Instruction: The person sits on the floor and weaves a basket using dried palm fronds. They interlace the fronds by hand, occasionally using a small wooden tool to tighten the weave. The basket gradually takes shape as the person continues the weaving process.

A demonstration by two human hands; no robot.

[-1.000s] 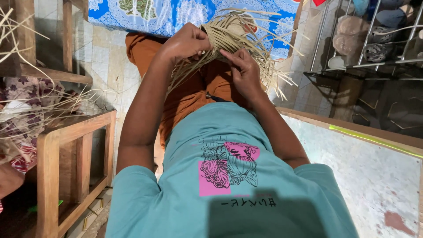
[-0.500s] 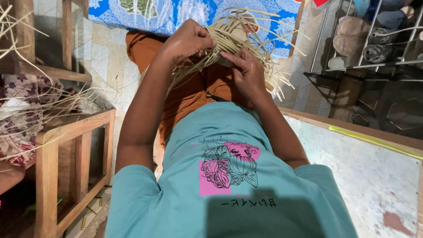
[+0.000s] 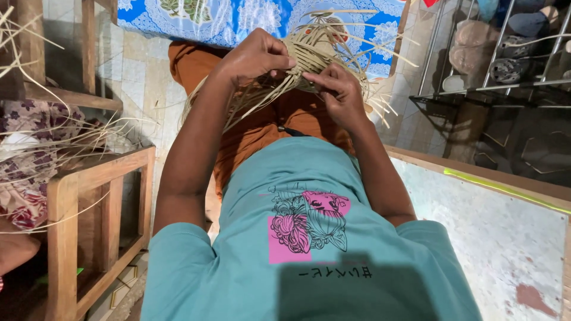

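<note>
I hold a half-woven basket of pale cane strips (image 3: 315, 50) over my lap, above orange trousers. My left hand (image 3: 256, 56) grips its left side, fingers curled over the woven rim. My right hand (image 3: 339, 89) pinches strips on its near right side. Loose strip ends (image 3: 238, 110) fan out below and to the right of the basket. My teal shirt fills the lower part of the view.
A wooden frame bench (image 3: 83, 214) stands at left with floral cloth (image 3: 24, 172) and loose cane strips on it. A blue patterned cloth (image 3: 208, 18) lies ahead. A metal rack with shoes (image 3: 493, 65) stands at right, and a pale board (image 3: 493, 238) lies beside me.
Both hands and the basket stay in the same spot; the fingers have shifted slightly on the strips.
</note>
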